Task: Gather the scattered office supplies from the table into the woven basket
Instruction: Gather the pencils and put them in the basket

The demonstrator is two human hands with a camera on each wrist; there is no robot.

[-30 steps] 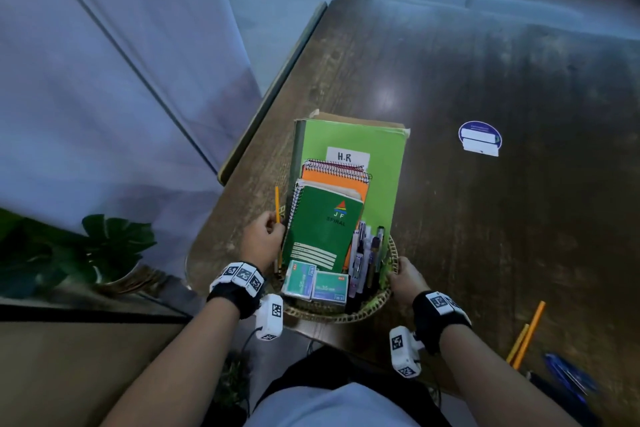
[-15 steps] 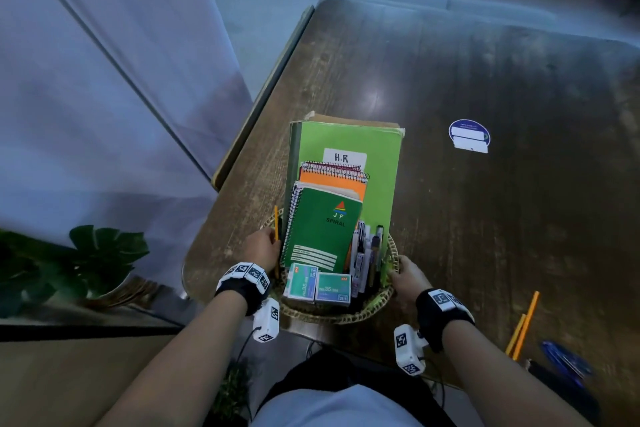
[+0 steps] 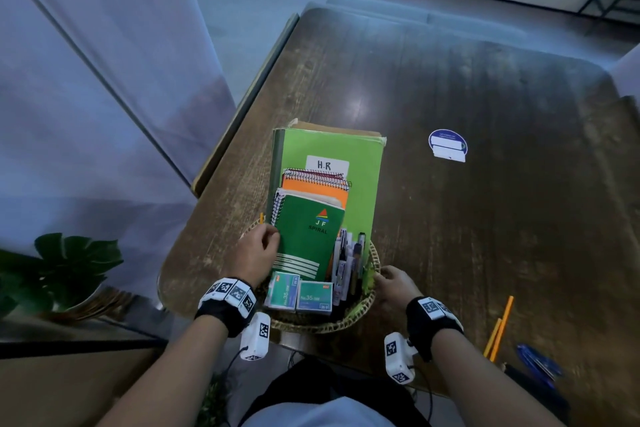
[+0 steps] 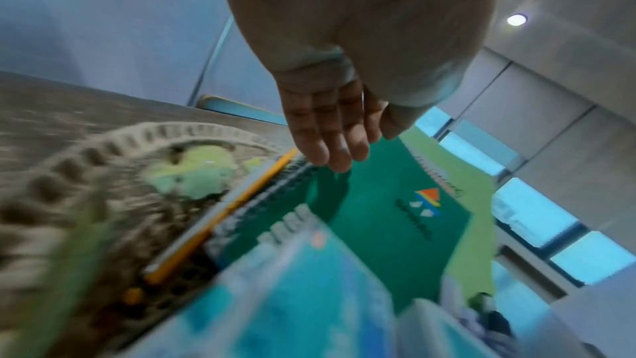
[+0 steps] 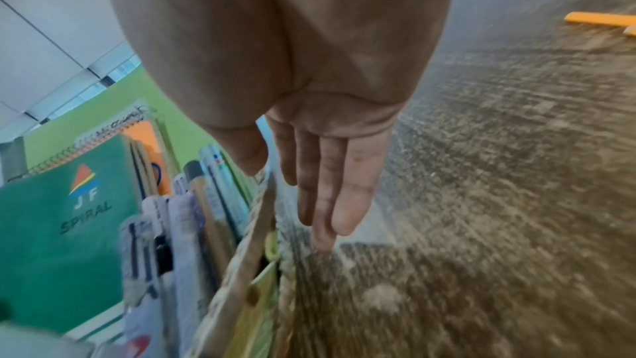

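The woven basket (image 3: 311,326) stands at the table's near edge, packed with a light green folder (image 3: 346,156), an orange notebook (image 3: 322,189), a green spiral notebook (image 3: 308,239), pens (image 3: 349,263) and two staple boxes (image 3: 298,295). My left hand (image 3: 270,239) hovers over the spiral notebook's (image 4: 378,200) left edge with straight fingers and holds nothing. A yellow pencil (image 4: 241,200) lies inside the basket beside the notebook's coil. My right hand (image 5: 320,214) hangs with straight fingers just outside the basket's right rim (image 5: 247,255).
Two yellow pencils (image 3: 500,326) and a blue pen (image 3: 538,360) lie on the table at the near right. A blue and white sticker (image 3: 447,146) is on the wood further back. A potted plant (image 3: 65,267) stands below the table on the left.
My left hand lowered the yellow pencil into the basket, let go of it and now has straight fingers. My right hand stayed by the right rim.
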